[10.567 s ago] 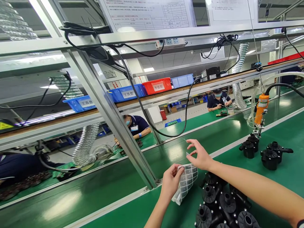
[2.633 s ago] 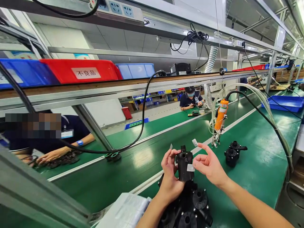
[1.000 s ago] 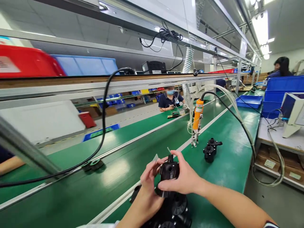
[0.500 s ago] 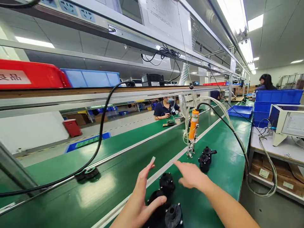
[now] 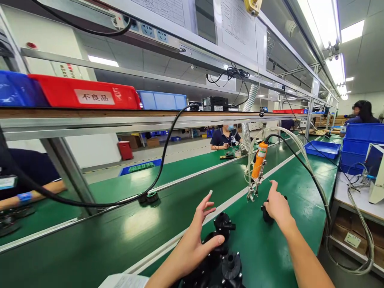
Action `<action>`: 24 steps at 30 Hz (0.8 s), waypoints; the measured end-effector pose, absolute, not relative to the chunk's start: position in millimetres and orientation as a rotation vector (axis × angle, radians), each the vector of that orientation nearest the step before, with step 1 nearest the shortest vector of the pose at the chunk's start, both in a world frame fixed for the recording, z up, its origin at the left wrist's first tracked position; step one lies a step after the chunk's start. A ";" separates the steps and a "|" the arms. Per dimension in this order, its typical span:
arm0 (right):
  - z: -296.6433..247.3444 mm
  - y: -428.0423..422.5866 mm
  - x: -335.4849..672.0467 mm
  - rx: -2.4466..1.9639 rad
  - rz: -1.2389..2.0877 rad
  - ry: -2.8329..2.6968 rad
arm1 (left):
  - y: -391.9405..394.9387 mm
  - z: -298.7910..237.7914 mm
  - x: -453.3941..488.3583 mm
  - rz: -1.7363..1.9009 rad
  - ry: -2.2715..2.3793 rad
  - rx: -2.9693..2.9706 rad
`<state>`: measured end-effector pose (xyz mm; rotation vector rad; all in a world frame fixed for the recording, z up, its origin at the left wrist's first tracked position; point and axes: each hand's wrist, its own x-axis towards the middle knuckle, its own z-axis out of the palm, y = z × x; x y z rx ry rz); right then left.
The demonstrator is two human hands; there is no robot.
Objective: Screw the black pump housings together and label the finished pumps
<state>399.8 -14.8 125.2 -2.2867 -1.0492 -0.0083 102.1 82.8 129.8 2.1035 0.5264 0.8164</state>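
Observation:
My left hand (image 5: 199,232) is open, thumb and fingers spread, above a cluster of black plastic pump-like housings (image 5: 231,266) with round ports. A pale cover sits on one fingertip. Another black housing (image 5: 222,222) with a side spout stands just beyond that thumb. My right hand (image 5: 278,206) is over a further black housing (image 5: 266,214), which it partly hides. One finger stretches forward; the others are mostly hidden, and I see nothing held. Left of and beyond this hand hangs an orange electric screwdriver (image 5: 259,160) with a metal tip fixture, apart from the fingers.
Black cable (image 5: 168,160) and pale hoses (image 5: 322,192) loop around the green bench (image 5: 303,224). A shelf with a red bin (image 5: 87,94) spans overhead. Blue trays (image 5: 322,149) stand at the right. Co-workers sit across the bench, at the far left and at the far right.
My right hand has moved forward and right, over the black housings beside the screwdriver. My left hand stays spread over the near cluster. The view has turned left.

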 end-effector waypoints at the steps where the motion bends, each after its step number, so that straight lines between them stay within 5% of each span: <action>1: 128.0 -19.3 391.8 -2.260 -0.023 -1.077 | 82.3 129.6 102.7 0.823 0.510 2.073; 5: 134.3 -32.6 352.4 -1.789 0.018 -1.239 | 77.8 130.7 103.2 0.773 0.401 1.940; 11: 131.2 -21.7 300.7 -0.933 0.624 -1.181 | 65.5 142.1 100.7 0.528 0.211 1.717; 19: 123.9 -15.9 297.5 -0.932 0.498 -1.049 | 76.1 127.9 105.4 0.595 0.245 1.289; 24: 119.0 -14.8 291.6 -0.861 0.784 -1.190 | 83.0 124.4 103.5 0.580 0.275 1.201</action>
